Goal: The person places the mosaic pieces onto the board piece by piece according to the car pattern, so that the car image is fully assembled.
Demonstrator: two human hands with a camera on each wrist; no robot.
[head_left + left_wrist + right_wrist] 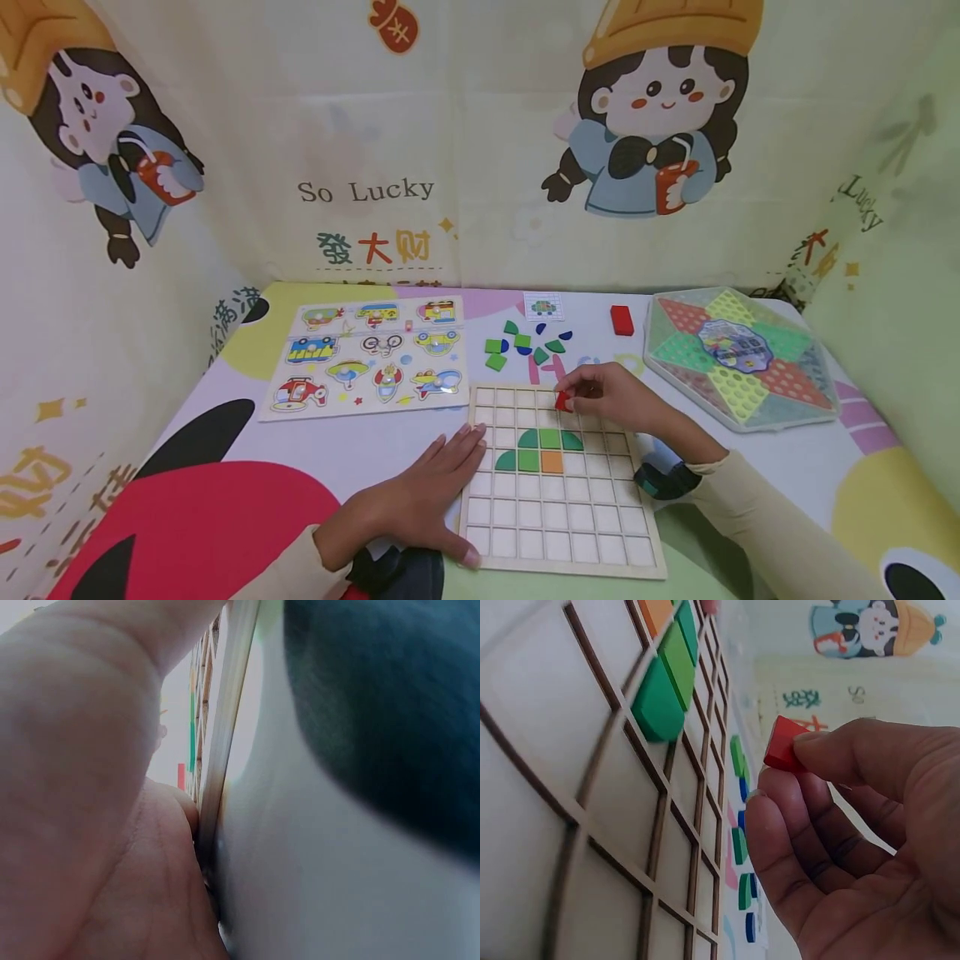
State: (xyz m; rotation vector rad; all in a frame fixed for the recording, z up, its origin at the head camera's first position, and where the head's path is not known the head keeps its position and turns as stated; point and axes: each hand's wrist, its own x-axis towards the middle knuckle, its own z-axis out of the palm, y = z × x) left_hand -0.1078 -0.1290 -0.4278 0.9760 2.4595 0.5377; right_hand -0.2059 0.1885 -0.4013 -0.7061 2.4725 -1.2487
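Note:
Between the right hand's (615, 398) thumb and fingers, a small red tile (781, 744) is pinched above the upper part of a wooden grid board (566, 572). The left hand (420, 502) rests along the board's left side, fingers extended onto its edge and thumb at the lower left corner. In the board's upper middle cells sit an orange square tile (552, 462), green square tiles (528, 461) and rounded green tiles (506, 461). In the left wrist view, the palm and thumb lie close against the board's side.
Behind the board lie loose green squares (496, 362), dark blue rounded pieces (566, 335) and a pattern card (543, 307). A red block (622, 321) stands farther right. At left is a vehicle puzzle board (360, 343); at right, a hexagonal checkers board (678, 354).

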